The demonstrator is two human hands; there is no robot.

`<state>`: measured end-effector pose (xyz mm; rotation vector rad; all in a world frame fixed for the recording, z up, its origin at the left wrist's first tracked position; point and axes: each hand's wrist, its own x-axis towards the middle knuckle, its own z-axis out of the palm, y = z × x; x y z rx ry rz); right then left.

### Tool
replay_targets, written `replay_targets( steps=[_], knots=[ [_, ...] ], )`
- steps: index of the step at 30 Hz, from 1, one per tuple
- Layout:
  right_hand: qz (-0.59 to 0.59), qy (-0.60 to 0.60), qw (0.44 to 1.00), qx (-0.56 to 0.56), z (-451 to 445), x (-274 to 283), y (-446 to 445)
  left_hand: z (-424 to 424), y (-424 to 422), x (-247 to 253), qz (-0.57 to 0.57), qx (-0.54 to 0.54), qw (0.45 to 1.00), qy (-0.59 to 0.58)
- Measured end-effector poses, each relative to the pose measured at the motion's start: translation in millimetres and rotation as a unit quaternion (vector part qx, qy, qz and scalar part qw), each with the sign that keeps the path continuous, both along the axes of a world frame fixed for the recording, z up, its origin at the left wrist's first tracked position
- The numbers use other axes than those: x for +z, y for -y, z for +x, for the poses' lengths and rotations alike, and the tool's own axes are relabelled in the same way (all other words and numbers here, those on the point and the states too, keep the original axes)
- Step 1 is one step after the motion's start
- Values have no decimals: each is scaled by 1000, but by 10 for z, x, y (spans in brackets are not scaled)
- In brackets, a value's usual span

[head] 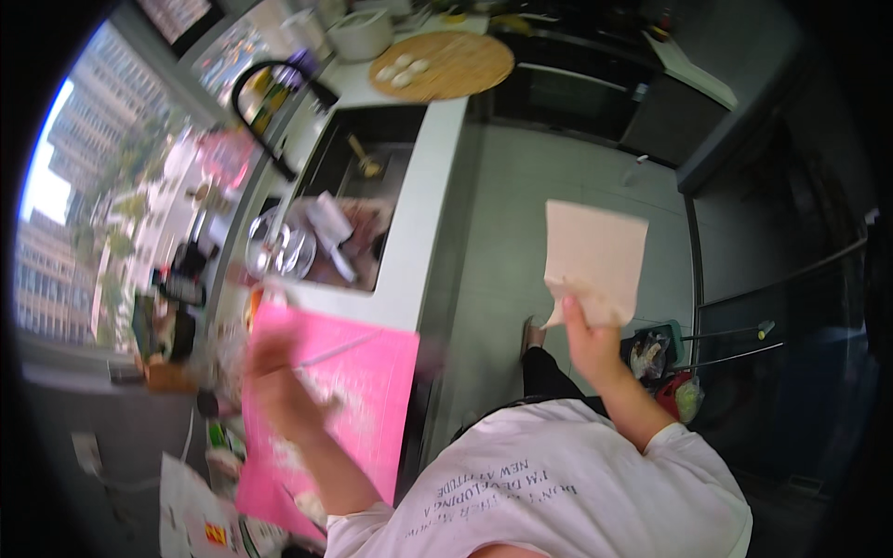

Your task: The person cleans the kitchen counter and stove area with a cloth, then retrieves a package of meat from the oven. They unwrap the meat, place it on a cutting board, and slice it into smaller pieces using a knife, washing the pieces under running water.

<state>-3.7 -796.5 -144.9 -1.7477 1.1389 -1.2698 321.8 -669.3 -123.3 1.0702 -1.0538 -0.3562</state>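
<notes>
My right hand (591,343) grips the lower edge of a pale, square paper towel (596,254) and holds it up over the floor. The sheet has small marks near my fingers. Blurred by motion, my left hand (273,356) is above a pink silicone mat (370,404) on the counter; whether it holds anything does not show. White flour (342,399) is scattered on the mat, and a thin, light stick-like thing (338,349) lies across its upper part.
Beyond the mat is a sink (411,164) with a cleaver (329,217) and clear bowls (293,250). A round wooden board (464,63) bears several white dough pieces (402,79). A flour bag (195,516) stands lower left. A dustpan (671,338) is on the floor.
</notes>
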Motion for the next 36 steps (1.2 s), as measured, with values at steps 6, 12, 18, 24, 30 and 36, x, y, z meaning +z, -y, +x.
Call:
replay_targets(
  steps=[6, 12, 18, 24, 30, 36],
  knots=[
    [-19, -240, 951, 192, -603, -378, 1082, -2296, 2010, -740, 326, -461, 677, -472],
    [-81, -353, 904, 228, -1172, -52, 2436, -2789, 3559, -902, 300, -545, 633, -461],
    [-16, -92, 978, 184, -1193, -482, 3678, -2958, 4786, -1121, 399, -508, 625, -438],
    [482, 375, 790, -58, -1420, -1291, 5289, -2328, 6169, -1394, 445, -355, 725, -388],
    [497, 409, 722, -253, -2074, -1426, 7146, -1833, 7932, -1238, 418, -279, 789, -353],
    [248, 350, 835, -344, -2351, -1370, 8795, -1975, 9359, -1199, 420, -395, 795, -189]
  ],
)
